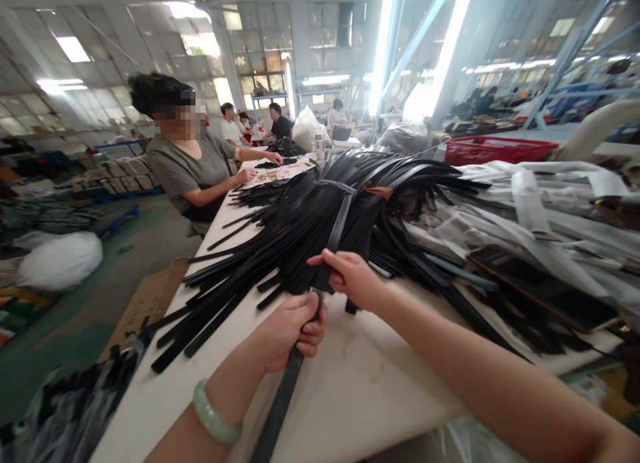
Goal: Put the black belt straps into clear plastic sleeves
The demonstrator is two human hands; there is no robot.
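**A black strap [281, 406] ran lengthwise toward the bundle [300, 213]**

I had the black strap on the near side of the bundle, above the worktop [380, 383]. Its long axis pointed from my body toward the bundle, the far end leaning a little right. My left hand [295, 326] was the one farther from the bundle, its grip closed, fingers curled around the strap and thumb along the top; below it the strap's tail slanted back toward me. A shiny bit [314, 291] showed by that thumb, too small to name.

My right hand [350, 276] was nearer the bundle, just beyond the left. Its grip was closed too, thumb and folded fingers on the strap, with the index finger stuck out leftward. Whether the glossy length beyond it belonged to the same strap, I could not tell.

A pale tie [336, 185] crossed the top of the bundle. To the bundle's right lay white wrapping [530, 249] and, nearer me, a dark phone [543, 286]. A co-worker [177, 166] sat beyond the bundle's left side.
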